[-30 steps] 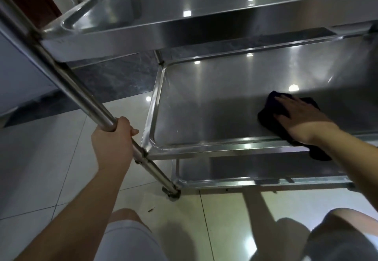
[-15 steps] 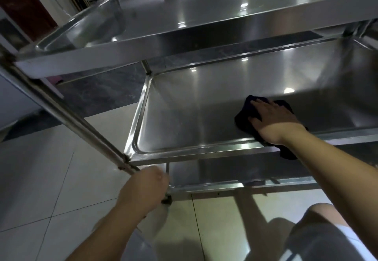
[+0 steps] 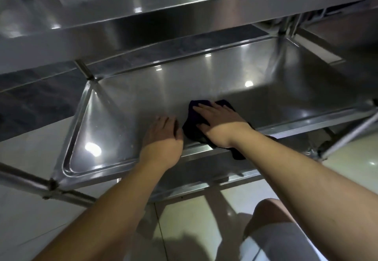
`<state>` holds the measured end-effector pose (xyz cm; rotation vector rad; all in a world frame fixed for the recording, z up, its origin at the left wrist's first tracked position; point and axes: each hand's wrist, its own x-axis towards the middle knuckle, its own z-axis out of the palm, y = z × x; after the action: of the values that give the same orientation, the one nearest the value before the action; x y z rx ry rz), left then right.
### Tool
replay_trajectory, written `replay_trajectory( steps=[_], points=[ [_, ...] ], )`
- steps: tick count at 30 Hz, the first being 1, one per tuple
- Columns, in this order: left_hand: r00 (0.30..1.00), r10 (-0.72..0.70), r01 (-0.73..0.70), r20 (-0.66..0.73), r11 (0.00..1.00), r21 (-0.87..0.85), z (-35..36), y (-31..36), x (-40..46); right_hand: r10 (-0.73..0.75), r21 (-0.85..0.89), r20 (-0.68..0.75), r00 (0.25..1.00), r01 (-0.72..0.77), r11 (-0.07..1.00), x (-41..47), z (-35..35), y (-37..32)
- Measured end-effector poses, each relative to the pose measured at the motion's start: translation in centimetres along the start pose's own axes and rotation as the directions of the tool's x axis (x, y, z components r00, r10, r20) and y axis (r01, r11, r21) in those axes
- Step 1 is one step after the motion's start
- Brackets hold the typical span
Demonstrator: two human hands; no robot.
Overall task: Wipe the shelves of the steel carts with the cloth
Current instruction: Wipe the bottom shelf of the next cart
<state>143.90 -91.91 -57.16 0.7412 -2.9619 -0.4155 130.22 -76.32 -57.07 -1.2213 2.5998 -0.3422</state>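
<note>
Nearest to the camera are a bare knee and grey shorts above the pale, glossy floor tiles (image 3: 347, 170), and two bare forearms reach forward from there. Under the arms the narrow lip of the lowest steel shelf (image 3: 180, 189) shows, smooth and dull in shadow.

The step in hand seems to be the wiping of the middle shelf of the steel cart (image 3: 126, 105), a shallow tray of brushed, shiny metal with rounded corners and a raised rolled rim. The left hand (image 3: 163, 135) rests on the near rim with its fingers loosely bent downward, and it holds nothing; it lies just beside the cloth. The right hand (image 3: 216, 121) lies flat with straight, slightly spread fingers and presses on the dark, soft, crumpled cloth (image 3: 193, 121). The cloth sits at the near edge of this tray, a little right of its middle, and one corner hangs over the rim.

For the next move I judge that the cloth must be pushed across the tray to its left part and to its far side, with even pressure, because much of the surface is open there.

Farther and higher is the top steel shelf (image 3: 184, 0), flat and mirror-like, with reflections of lamps.
</note>
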Motion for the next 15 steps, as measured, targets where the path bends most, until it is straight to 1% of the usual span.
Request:
replay_trajectory(
  steps=[2, 4, 8, 10, 11, 13, 14, 15],
  points=[
    [1.000, -0.005, 0.004, 0.029, 1.000, 0.007, 0.7, -0.3, 0.0, -0.002, 0.007, -0.009, 1.000, 0.002, 1.000, -0.6, -0.4, 1.0],
    [0.999, -0.018, 0.018, 0.027, 1.000, -0.012, 1.0, -0.5, -0.1, 0.029, 0.009, -0.014, 0.999, -0.029, 1.000, -1.4, -1.3, 3.4],
    [1.000, -0.014, 0.014, -0.022, 1.000, 0.002, 1.2, -0.3, 0.0, 0.206, -0.008, -0.090, 0.974, -0.208, 0.978, -3.9, -4.7, 11.8],
    [1.000, -0.016, 0.016, -0.011, 1.000, -0.001, 1.3, -0.5, 0.0, 0.330, 0.044, -0.151, 0.932, -0.327, 0.944, -5.9, -6.9, 16.6],
    [1.000, -0.013, 0.013, -0.009, 1.000, 0.003, 1.3, -0.6, -0.1, 0.406, 0.083, -0.171, 0.898, -0.397, 0.914, -6.9, -7.8, 18.6],
    [1.000, 0.000, 0.000, -0.013, 1.000, 0.020, 1.3, -0.6, -0.1, 0.561, 0.158, -0.197, 0.804, -0.538, 0.828, -8.0, -9.4, 21.8],
    [1.000, 0.001, -0.001, -0.011, 1.000, 0.022, 1.3, -0.6, 0.0, 0.610, 0.179, -0.211, 0.763, -0.584, 0.792, -8.2, -10.0, 22.6],
    [1.000, -0.001, 0.001, -0.006, 1.000, 0.018, 1.3, -0.6, 0.0, 0.633, 0.177, -0.230, 0.739, -0.608, 0.774, -8.1, -10.3, 23.2]
  ],
)
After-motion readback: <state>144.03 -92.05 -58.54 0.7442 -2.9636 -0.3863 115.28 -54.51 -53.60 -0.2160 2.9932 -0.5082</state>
